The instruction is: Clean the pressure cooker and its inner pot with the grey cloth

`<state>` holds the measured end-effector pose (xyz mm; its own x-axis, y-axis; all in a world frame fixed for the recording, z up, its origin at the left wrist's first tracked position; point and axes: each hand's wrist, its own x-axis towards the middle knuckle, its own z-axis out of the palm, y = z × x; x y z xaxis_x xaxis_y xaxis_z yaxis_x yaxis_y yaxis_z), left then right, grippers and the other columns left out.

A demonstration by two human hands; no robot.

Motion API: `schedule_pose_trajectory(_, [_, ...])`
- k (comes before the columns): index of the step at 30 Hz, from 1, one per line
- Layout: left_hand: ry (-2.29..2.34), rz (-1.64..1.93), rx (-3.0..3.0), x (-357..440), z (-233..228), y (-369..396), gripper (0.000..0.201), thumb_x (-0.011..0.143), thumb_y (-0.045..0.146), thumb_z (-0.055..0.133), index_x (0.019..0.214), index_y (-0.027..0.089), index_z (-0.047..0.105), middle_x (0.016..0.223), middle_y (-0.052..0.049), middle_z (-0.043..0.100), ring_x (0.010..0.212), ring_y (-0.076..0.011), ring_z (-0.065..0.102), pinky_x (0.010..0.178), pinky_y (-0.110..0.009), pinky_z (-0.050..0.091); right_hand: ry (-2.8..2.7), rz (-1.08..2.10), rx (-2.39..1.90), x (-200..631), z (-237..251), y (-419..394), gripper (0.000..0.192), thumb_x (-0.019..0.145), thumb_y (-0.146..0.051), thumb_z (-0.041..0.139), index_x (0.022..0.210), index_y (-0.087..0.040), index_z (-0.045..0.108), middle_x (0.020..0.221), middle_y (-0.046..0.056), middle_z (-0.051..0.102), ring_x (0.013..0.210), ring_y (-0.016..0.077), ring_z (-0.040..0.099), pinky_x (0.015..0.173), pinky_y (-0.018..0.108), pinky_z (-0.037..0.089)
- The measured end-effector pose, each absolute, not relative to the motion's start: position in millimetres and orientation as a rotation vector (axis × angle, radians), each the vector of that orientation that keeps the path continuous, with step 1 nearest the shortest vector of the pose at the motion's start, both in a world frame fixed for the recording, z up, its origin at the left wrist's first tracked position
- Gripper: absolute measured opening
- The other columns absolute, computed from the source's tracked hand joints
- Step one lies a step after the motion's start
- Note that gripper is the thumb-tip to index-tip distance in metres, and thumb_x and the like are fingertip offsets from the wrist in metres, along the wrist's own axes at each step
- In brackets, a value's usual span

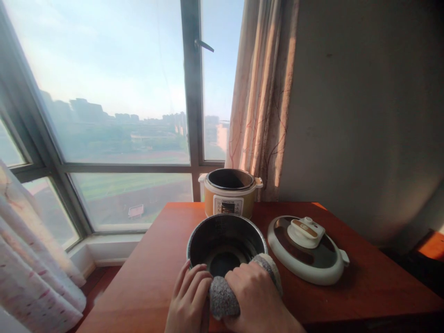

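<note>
Grey cloth (224,298) bunched, clenched in right hand (252,287); left hand (191,291) gripped the pot (227,238) alongside! Wiping, seemingly; next stroke needed steadiness.

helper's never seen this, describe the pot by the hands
On the brown table by the window, find the cooker. The round, dark pot is in front, left hand and right hand at its near side. Unlike the cooker, it shows no side handles.

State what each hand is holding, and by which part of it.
Left hand: the black pot, by its near-left rim. Right hand: a grey cloth, by its middle.
</note>
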<state>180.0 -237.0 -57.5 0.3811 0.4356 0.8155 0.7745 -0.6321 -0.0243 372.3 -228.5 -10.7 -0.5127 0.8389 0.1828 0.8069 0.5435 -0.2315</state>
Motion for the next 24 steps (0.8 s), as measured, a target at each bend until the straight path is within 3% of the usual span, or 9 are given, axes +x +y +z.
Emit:
schedule_pose_trajectory(7, [-0.953,-1.275,-2.122,174.3,-76.2,-217.6,0.025,0.085,0.008,0.041,0.095,0.023,0.059,0.086,-0.004,0.070,0.097,-0.0207,0.066,0.108,-0.043,0.042,-2.533,0.159,-1.366,373.9,-15.0,-229.4,0.031,0.071,-0.043,0.078,0.087,-0.022,0.062,0.093,0.003,0.071,0.087,0.0243,0.062,0.074,0.035,0.032])
schedule_pose_trajectory(11, [-0.887,-1.266,-2.219,159.8,-78.1,-197.6,0.022,0.083,0.006,0.044,0.088,0.023,0.056,0.099,-0.007,0.070,0.113,-0.0228,0.063,0.107,-0.048,0.044,-2.532,0.198,-1.388,378.9,-12.7,-229.7,0.034,0.070,-0.045,0.080,0.089,-0.022,0.063,0.094,0.003,0.071,0.088,0.0244,0.062,0.073,0.035,0.031])
schedule_pose_trajectory(24, [-1.029,-1.239,-2.478,120.3,-79.5,-119.4,0.020,0.091,0.006,0.043,0.087,0.022,0.055,0.142,-0.012,0.060,0.141,-0.0240,0.047,0.107,-0.044,0.050,-2.433,0.210,-1.295,397.0,-7.6,-224.7,0.021,0.078,-0.038,0.074,0.087,-0.024,0.061,0.092,-0.001,0.069,0.090,0.0222,0.058,0.079,0.034,0.028])
